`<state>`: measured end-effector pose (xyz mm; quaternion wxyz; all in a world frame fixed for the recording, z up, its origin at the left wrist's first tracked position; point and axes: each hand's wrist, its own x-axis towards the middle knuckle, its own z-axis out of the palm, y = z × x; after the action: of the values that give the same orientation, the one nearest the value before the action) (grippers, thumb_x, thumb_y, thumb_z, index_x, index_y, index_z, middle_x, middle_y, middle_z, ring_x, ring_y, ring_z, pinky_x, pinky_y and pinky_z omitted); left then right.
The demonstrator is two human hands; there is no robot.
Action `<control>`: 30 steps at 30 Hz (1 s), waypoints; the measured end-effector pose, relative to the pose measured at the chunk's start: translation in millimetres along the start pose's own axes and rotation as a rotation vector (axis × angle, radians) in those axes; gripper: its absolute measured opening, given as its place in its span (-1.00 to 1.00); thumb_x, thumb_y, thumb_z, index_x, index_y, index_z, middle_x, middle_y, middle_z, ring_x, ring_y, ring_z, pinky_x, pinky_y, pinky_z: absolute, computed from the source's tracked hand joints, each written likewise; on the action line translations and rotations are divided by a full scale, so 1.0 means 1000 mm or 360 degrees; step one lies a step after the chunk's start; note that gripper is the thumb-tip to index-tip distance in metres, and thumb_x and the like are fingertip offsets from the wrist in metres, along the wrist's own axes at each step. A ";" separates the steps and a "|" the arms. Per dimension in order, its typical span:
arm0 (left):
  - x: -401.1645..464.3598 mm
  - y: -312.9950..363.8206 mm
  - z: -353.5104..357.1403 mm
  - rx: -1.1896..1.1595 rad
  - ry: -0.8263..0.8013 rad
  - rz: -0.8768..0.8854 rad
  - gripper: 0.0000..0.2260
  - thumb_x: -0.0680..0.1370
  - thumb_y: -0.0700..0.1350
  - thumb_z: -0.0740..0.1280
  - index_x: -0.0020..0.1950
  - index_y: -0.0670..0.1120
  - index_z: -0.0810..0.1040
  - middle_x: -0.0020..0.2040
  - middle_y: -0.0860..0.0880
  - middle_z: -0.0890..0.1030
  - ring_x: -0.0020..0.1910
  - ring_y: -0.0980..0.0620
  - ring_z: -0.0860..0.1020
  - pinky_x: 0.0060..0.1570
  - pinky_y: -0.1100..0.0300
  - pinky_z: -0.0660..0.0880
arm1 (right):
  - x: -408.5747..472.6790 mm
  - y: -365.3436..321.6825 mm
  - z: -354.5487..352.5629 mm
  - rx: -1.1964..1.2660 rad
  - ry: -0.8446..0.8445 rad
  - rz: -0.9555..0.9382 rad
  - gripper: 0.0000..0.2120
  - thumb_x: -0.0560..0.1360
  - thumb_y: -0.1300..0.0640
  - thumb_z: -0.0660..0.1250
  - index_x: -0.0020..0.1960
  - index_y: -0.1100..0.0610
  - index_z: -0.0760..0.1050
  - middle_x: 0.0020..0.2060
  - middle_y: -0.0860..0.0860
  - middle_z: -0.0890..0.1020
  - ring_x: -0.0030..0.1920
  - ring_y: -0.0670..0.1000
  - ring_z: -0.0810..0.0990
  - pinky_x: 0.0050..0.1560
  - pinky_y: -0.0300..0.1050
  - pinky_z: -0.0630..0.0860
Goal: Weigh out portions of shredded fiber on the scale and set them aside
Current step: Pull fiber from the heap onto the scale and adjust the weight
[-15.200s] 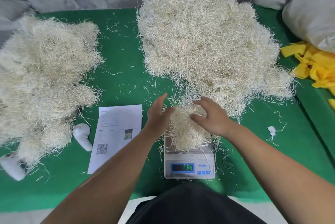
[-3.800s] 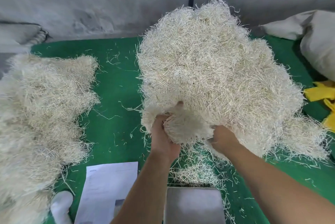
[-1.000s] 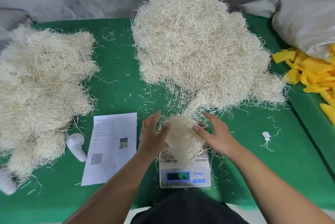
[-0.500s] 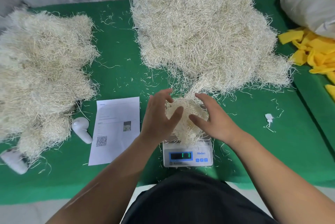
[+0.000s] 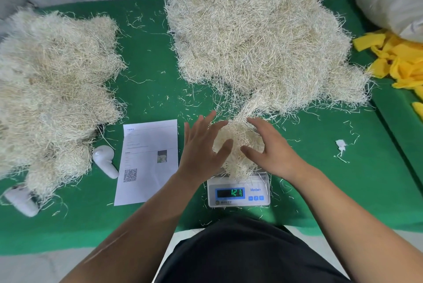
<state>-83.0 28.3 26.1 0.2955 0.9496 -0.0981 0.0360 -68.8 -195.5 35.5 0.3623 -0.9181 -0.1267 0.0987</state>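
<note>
You are mid-weighing; the portion of shredded fiber point(image 5: 238, 145) sits on the scale point(image 5: 238, 192), which seems to read 121; your left hand point(image 5: 202, 147) and right hand point(image 5: 269, 147) flank it, fingers spread, gripping nothing; next, probably trim or lift it toward the weighed pile point(image 5: 55, 90).

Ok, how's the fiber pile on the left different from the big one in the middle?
The left pile lies in separate rounded clumps and runs off the frame's left edge; the middle pile is one continuous heap.
The left pile sits apart from the scale; the middle pile trails strands down to the portion on it.
Both are pale shredded fiber on the green mat.
</note>
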 end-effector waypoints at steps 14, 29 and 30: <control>0.008 0.016 0.037 -0.0812 -0.0577 -0.0563 -0.09 0.43 0.52 0.30 0.62 0.33 -0.12 0.67 0.08 -0.13 0.65 -0.11 -0.05 0.52 -0.31 0.07 | 0.026 0.001 0.030 0.0248 -0.0009 0.0503 -0.60 0.61 0.08 0.40 0.43 0.08 0.50 0.35 0.06 0.57 0.26 0.03 0.57 0.27 -0.10 0.47; 0.037 -0.045 -0.014 -0.0746 -0.0157 -0.0441 -0.60 0.42 0.40 0.45 0.12 0.23 0.54 -0.08 0.21 0.71 -0.17 0.26 0.69 -0.27 0.31 0.62 | 0.058 -0.013 -0.047 0.0645 -0.0033 0.0390 -0.85 0.58 0.15 0.43 -0.09 -0.08 0.68 -0.20 0.04 0.71 -0.30 -0.05 0.61 -0.02 0.28 0.63; 0.038 -0.048 -0.015 -0.0790 -0.0119 -0.0476 -0.68 0.45 0.36 0.47 0.07 0.25 0.54 -0.08 0.22 0.70 -0.16 0.24 0.69 -0.28 0.32 0.61 | 0.061 -0.014 -0.049 0.0678 0.0006 0.0384 -0.83 0.59 0.14 0.42 -0.10 -0.11 0.67 -0.20 0.02 0.71 -0.29 -0.06 0.63 0.00 0.26 0.64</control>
<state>-36.1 69.8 16.8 0.5172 0.8528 0.0263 -0.0680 0.4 -198.6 75.0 0.5334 -0.8297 0.0080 0.1640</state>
